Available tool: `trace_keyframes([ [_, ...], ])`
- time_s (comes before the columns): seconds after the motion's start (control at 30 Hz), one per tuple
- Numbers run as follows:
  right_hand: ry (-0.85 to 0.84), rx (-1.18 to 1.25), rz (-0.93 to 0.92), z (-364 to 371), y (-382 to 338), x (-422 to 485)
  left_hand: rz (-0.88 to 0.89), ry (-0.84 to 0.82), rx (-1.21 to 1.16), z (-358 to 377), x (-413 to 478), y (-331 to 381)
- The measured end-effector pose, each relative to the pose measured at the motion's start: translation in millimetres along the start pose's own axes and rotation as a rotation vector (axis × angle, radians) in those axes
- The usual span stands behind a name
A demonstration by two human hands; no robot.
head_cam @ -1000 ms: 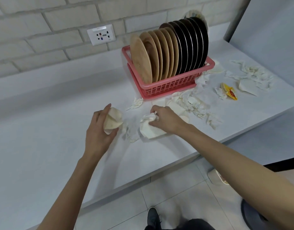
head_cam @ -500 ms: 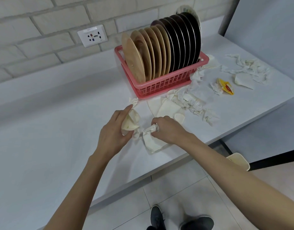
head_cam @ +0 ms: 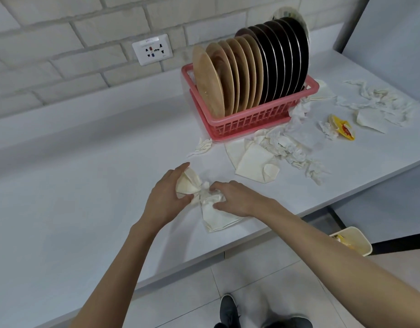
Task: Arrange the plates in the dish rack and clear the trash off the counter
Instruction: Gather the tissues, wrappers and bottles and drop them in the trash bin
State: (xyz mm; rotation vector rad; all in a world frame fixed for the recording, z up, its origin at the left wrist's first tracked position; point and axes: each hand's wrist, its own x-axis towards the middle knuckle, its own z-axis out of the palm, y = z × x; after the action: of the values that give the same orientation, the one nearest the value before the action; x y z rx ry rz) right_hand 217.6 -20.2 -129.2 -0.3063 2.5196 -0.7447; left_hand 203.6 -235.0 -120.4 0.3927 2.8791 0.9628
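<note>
Plates (head_cam: 239, 74) are all standing on edge in the pink dish rack (head_cam: 251, 119) at upper right, so I reckon it's just trash to go. My left hand (head_cam: 166, 197) at mid-frame is wrapped round a cream paper wad (head_cam: 187, 184), thumb and fingers curled on it. My right hand (head_cam: 237, 200), just to its right, has its fingers bunched down on a crumpled napkin (head_cam: 216, 216) lying on the counter (head_cam: 85, 185).

Best bet: scrunch both into one ball so nothing trails, then lift instead of dragging it off the edge. The bin (head_cam: 355, 240) is on the floor at lower right.

Still on the counter are a tissue heap (head_cam: 282, 147) right in front of the rack, a small scrap (head_cam: 201, 146) by its left corner, a yellow sachet (head_cam: 344, 129) and more shreds (head_cam: 381, 102) far right. Tissue lying against the rack might tug it.
</note>
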Motion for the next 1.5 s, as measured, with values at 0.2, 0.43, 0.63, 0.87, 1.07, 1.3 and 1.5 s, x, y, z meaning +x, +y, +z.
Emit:
trace_keyframes([
  [0.2,0.032,0.05,-0.029,7,0,5,-0.076,0.032,-0.094,-7,-12,-17],
  [0.43,0.021,0.257,-0.129,9,-2,17,-0.089,0.032,-0.239,-4,-19,-20],
  [0.63,0.153,0.371,-0.048,7,1,15,-0.11,0.027,-0.303,2,-22,-18],
  [0.87,0.148,0.321,-0.119,4,7,8,-0.105,0.032,-0.317,8,-19,-11],
  [1.07,0.066,0.381,0.124,-30,16,0,-0.161,0.104,-0.334,7,-15,-20],
  [1.3,-0.033,0.414,0.258,-60,32,-19,-0.154,0.082,-0.386,12,-17,-13],
  [1.5,0.075,0.522,0.215,-55,66,-50,-0.065,-0.043,-0.489,31,-13,18],
])
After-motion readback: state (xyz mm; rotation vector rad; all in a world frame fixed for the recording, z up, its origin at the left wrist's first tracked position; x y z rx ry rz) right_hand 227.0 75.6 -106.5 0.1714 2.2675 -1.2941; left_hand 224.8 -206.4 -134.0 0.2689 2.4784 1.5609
